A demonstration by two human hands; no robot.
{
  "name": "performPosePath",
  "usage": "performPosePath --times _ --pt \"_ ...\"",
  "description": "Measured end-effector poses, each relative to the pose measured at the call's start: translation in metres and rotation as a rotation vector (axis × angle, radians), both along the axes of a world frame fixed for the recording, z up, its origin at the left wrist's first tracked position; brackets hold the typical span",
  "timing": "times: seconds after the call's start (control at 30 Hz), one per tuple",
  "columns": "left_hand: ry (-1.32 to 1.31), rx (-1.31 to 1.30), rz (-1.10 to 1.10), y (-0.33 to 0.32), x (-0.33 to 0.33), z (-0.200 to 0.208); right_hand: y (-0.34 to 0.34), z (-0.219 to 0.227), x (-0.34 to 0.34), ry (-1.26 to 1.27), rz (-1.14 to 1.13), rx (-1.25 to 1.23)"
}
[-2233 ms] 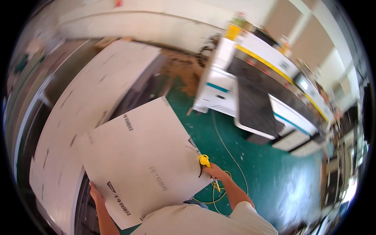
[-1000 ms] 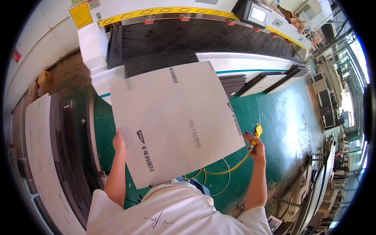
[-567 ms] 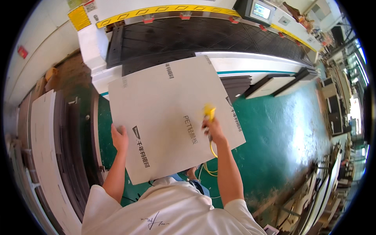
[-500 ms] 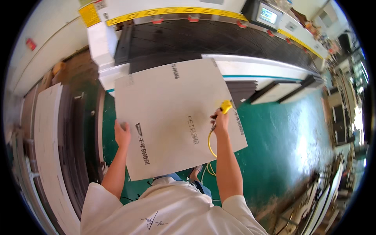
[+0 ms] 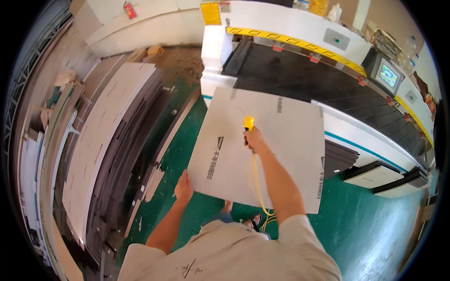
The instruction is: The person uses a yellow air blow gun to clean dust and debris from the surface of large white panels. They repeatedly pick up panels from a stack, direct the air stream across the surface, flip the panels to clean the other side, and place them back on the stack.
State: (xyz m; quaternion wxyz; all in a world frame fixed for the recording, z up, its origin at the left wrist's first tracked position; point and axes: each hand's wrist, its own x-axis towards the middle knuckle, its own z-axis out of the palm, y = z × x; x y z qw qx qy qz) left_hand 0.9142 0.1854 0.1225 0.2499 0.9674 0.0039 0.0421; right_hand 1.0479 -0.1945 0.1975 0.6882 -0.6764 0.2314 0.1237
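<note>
A large, pale square board with dark printing lies in front of me, its far side over the bed of a white machine. My left hand is at the board's near left corner, fingers closed at its edge; the grip underneath is hidden. Above the board's middle, my right hand is wrapped round a yellow air gun. From the gun's handle a yellow hose hangs over the board and past its near edge to the floor by my feet. The gun's nozzle end is blurred.
Ahead stands the white machine with a yellow-striped edge, a dark bed and a screen. Stacked long panels stand at my left. More dark boards lie under the machine. The floor is green.
My view has turned left, so the machine appears further right. My right hand has moved the air gun from the board's right side to above its middle. My left hand is now nearer the corner.
</note>
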Motion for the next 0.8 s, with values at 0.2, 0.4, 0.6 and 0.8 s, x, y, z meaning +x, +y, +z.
performPosePath --times 0.2,0.4,0.6,0.8 --pt "0.019 -0.020 0.014 -0.008 -0.013 0.013 -0.017 0.051 -0.119 0.245 0.911 -0.024" --pt "-0.160 0.277 -0.237 -0.040 0.009 0.007 -0.050 0.033 -0.262 0.227 0.345 -0.014" --pt "-0.179 0.289 -0.432 -0.099 0.057 0.009 -0.052 0.053 -0.364 0.324 0.054 -0.014" --pt "-0.179 0.309 -0.794 -0.198 0.021 0.017 -0.059 0.074 -0.456 0.415 -0.265 -0.296"
